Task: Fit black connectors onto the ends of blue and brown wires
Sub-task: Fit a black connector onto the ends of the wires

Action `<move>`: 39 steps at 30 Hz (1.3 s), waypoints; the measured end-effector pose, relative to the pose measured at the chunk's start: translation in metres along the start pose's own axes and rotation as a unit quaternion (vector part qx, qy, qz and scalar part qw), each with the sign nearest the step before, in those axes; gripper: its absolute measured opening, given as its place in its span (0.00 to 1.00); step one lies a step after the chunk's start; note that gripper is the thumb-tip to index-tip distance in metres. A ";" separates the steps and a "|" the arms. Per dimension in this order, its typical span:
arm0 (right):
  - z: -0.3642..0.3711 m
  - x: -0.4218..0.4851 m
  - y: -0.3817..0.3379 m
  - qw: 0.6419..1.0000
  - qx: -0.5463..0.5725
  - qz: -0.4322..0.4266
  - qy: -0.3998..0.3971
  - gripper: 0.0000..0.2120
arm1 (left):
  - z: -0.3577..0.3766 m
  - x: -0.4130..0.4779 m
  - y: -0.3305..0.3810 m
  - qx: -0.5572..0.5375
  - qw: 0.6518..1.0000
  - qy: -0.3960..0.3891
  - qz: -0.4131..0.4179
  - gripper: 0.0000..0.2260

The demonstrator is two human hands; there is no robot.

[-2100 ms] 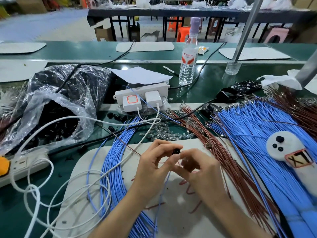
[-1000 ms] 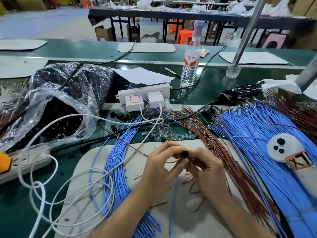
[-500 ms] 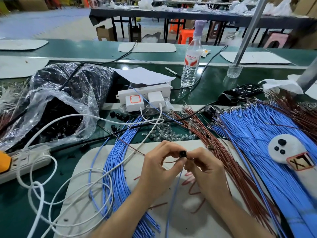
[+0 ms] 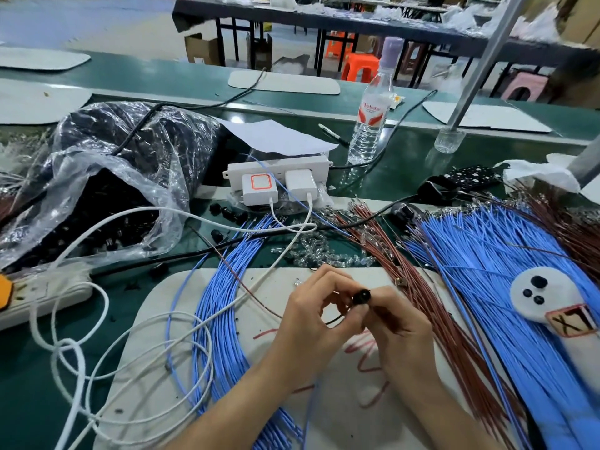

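Waiting at the left edge: a clear plastic bag (image 4: 107,196) with small dark parts inside, probably the stock of connectors; some loose black parts (image 4: 227,212) lie on the green surface (image 4: 406,157) near its mouth.
Lower left: a white power strip (image 4: 45,293) and a white cable (image 4: 81,368) that loops over the surface.
Left of centre: a curved blue bundle (image 4: 214,319) lying on the white mat (image 4: 341,417).
Left hand (image 4: 308,326): fingers curled, thumb and forefinger pinching the left side of the black connector (image 4: 361,297); a thin brown wire (image 4: 246,287) runs from the upper left to under these fingers.
Black connector: at the centre of the frame, lifted above the mat, between the fingertips of both hands.
Right hand (image 4: 399,326): also closed, thumb and forefinger gripping the right side of the connector, the other fingers folded under.
Step in hand: by my judgement, seating a wire end in the connector; the fingers hide how deep it sits.
Doing it well: hold the connector still, grip the wire close to its end so it does not buckle, push straight along the hole and not at an angle, then pull lightly to check the lock.
Right of centre: brown wires (image 4: 431,319) fanning toward the lower right.
Far right: loose blue wires (image 4: 503,287) in a wide spread.
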State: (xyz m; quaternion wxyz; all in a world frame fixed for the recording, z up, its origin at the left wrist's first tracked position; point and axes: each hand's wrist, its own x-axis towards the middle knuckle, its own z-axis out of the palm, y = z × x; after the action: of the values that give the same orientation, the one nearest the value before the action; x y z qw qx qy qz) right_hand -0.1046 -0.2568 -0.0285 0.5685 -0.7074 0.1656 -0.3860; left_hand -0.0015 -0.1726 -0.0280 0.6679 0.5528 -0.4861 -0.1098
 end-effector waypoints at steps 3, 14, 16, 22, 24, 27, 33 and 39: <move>0.003 0.002 0.002 1.000 0.001 0.020 0.001 0.02 | -0.002 -0.004 -0.002 -0.024 0.999 0.006 -0.028 0.04; -0.001 0.009 0.004 0.985 0.072 0.111 -0.109 0.19 | -0.004 -0.003 0.005 -0.008 0.997 0.038 -0.067 0.05; -0.002 0.011 0.004 0.985 0.078 0.118 -0.096 0.17 | -0.004 -0.002 0.004 0.011 0.998 0.027 -0.059 0.05; -0.005 0.011 0.007 0.993 -0.006 0.059 -0.105 0.04 | -0.007 -0.001 -0.001 0.083 0.996 0.027 -0.013 0.06; -0.006 0.012 0.008 0.992 -0.080 0.020 -0.096 0.05 | -0.006 -0.001 -0.003 0.098 0.995 0.024 -0.006 0.06; -0.007 0.011 0.009 0.991 -0.101 -0.022 -0.085 0.05 | -0.005 -0.001 -0.004 0.092 0.995 0.022 -0.012 0.05; -0.004 0.009 0.014 0.993 -0.084 -0.015 -0.077 0.10 | -0.004 -0.002 -0.005 0.045 0.998 0.027 -0.037 0.06; -0.003 0.007 0.018 0.996 -0.072 -0.028 -0.051 0.04 | -0.002 -0.003 -0.009 -0.011 0.999 0.032 -0.040 0.06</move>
State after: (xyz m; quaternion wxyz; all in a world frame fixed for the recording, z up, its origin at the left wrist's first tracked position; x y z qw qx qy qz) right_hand -0.0988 -0.2690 -0.0429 0.5125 -0.7697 0.1445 -0.3521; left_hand 0.0015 -0.1727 -0.0372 0.6842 0.5679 -0.4406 -0.1235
